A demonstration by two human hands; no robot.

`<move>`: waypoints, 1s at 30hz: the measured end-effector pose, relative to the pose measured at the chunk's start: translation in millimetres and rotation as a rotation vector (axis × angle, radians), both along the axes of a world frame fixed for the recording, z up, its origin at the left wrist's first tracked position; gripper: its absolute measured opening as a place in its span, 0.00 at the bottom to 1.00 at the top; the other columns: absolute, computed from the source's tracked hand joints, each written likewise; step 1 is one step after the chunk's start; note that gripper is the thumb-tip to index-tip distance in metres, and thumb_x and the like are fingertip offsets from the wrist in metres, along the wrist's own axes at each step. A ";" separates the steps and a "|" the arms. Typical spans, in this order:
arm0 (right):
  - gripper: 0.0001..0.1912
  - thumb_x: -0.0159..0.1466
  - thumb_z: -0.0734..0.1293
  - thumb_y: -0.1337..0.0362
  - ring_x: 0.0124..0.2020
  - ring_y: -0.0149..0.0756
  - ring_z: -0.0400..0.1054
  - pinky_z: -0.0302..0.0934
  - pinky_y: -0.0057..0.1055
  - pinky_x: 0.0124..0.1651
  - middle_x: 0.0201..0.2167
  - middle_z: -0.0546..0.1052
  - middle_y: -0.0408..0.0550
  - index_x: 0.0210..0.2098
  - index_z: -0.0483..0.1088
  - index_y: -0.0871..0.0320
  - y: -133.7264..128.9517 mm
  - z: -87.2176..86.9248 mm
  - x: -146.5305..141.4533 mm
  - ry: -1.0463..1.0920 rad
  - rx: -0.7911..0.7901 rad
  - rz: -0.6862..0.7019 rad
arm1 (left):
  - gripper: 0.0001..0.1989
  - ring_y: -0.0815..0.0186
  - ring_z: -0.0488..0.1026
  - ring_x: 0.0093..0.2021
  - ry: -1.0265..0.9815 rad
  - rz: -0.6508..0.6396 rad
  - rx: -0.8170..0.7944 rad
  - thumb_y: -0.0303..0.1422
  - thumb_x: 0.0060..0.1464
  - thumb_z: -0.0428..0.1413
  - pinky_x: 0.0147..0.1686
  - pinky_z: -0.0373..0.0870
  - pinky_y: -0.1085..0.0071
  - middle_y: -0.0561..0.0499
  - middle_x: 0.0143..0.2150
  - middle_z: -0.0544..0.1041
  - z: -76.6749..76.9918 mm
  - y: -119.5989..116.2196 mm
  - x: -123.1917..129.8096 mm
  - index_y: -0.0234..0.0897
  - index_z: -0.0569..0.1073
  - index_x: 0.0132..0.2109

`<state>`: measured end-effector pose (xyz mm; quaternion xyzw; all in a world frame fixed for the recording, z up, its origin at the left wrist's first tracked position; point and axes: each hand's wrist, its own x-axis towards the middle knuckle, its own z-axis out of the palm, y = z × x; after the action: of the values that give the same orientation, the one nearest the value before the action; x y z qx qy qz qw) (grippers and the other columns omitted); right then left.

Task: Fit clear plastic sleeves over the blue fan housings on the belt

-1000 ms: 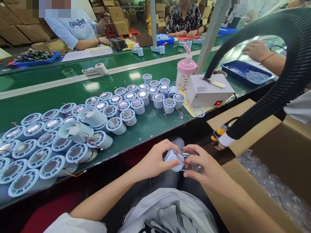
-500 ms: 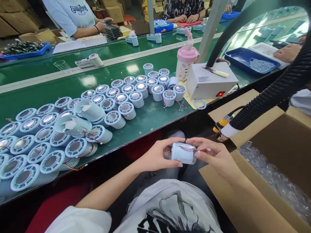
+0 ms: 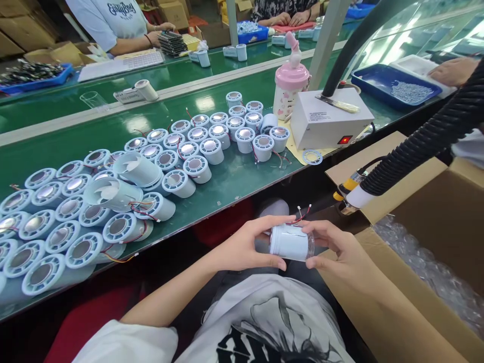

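Observation:
In front of my shirt, both hands hold a light blue motor housing [image 3: 289,242] lying on its side. My left hand [image 3: 251,244] is closed around its left end, thumb below and fingers on top. My right hand [image 3: 333,242] grips the right end, where a clear plastic cup [image 3: 310,245] shows around the housing. Thin red and black wires with small white connectors [image 3: 302,214] stick up behind the top edge. Many similar blue housings [image 3: 179,182] with round metal centres stand on the green bench to the left.
An open cardboard box [image 3: 419,201] with clear plastic cups [image 3: 423,267] is at my right. Above it hangs a black corrugated hose [image 3: 416,146]. A white box with a red switch [image 3: 328,118] and a pink-lidded bottle [image 3: 291,85] stand on the bench [image 3: 234,176]. Co-workers sit across.
The housing has turned in my hands, so its wires moved from the front face to behind the top edge. My right fingers have shifted from the wires to the cup's end.

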<state>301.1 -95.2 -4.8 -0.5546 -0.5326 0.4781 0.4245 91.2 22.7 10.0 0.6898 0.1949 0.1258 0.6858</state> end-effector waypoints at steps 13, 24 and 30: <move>0.18 0.62 0.71 0.57 0.42 0.37 0.71 0.69 0.31 0.41 0.41 0.76 0.46 0.48 0.65 0.52 1.7 5.5 -0.2 0.341 -0.205 0.005 | 0.37 0.56 0.65 0.62 -0.072 -0.050 0.169 0.31 0.46 0.67 0.57 0.68 0.64 0.46 0.62 0.67 1.8 0.5 -0.7 0.48 0.65 0.62; 0.25 0.59 0.69 0.44 0.25 0.31 0.71 0.71 0.28 0.29 0.26 0.73 0.41 0.43 0.63 0.57 5.8 2.6 -5.6 0.491 -0.365 -0.077 | 0.36 0.55 0.63 0.63 -0.100 -0.073 0.247 0.31 0.46 0.66 0.56 0.68 0.63 0.44 0.63 0.67 -1.1 1.8 -0.3 0.46 0.65 0.62; 0.24 0.60 0.69 0.44 0.25 0.31 0.73 0.70 0.26 0.27 0.26 0.75 0.40 0.43 0.62 0.56 5.7 -5.0 -7.8 0.550 -0.326 -0.103 | 0.37 0.54 0.66 0.61 -0.055 -0.041 0.087 0.30 0.45 0.67 0.58 0.67 0.59 0.43 0.62 0.68 0.0 1.6 0.6 0.44 0.65 0.62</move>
<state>293.3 -89.6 -9.8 -0.4914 -0.2855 0.6671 0.4817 91.8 24.3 10.1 0.7191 0.1559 0.1390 0.6628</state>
